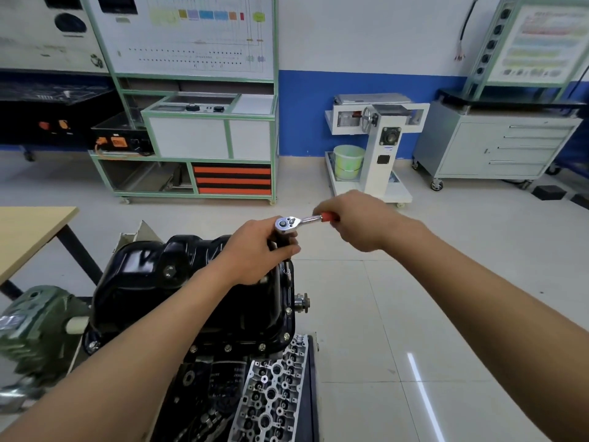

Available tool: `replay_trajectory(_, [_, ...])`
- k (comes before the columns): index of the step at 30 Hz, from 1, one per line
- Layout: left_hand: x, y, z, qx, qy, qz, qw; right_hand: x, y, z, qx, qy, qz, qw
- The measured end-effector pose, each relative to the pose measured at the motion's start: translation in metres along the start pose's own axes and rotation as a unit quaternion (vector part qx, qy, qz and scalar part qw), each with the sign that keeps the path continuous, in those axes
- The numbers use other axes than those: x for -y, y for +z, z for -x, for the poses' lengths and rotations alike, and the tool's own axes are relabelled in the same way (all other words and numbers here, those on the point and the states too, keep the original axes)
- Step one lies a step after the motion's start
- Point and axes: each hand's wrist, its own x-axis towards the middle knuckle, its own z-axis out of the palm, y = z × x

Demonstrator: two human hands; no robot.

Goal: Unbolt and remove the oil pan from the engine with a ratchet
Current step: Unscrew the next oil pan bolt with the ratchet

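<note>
A glossy black oil pan (153,282) sits bolted on top of the upturned engine (223,371) at lower centre, with several bolts along its near flange. A chrome ratchet (288,224) with a red grip stands above the pan's far right corner, its extension bar running down to the flange. My left hand (258,250) grips the extension just under the ratchet head. My right hand (353,221) holds the red handle, which points right. The socket end is partly hidden behind my left hand.
A cylinder head (271,390) lies beside the engine at bottom centre. A wooden table (28,231) stands at left, a green gearbox (35,323) at lower left. Training benches, a white engine stand (379,138) and a grey drawer cabinet (497,145) line the far wall.
</note>
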Motion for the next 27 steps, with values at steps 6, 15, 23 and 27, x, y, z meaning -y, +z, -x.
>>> replay_trajectory(6, [-0.004, -0.006, 0.001, 0.026, -0.015, 0.04, 0.999, 0.0, 0.02, -0.036, -0.061, -0.025, 0.068, 0.995])
replay_trajectory(15, [0.0, 0.002, -0.003, -0.015, -0.014, 0.05, 0.999, 0.001, 0.01, 0.029, -0.002, 0.01, 0.049, 0.999])
replay_trajectory(23, [-0.002, 0.011, -0.003, -0.068, 0.0, 0.041, 0.997, 0.059, 0.01, 0.066, 0.11, -0.036, -0.116, 0.987])
replay_trajectory(27, [-0.001, 0.008, -0.003, -0.058, -0.009, 0.037, 0.998, 0.044, -0.007, 0.054, 0.179, -0.002, -0.047, 0.983])
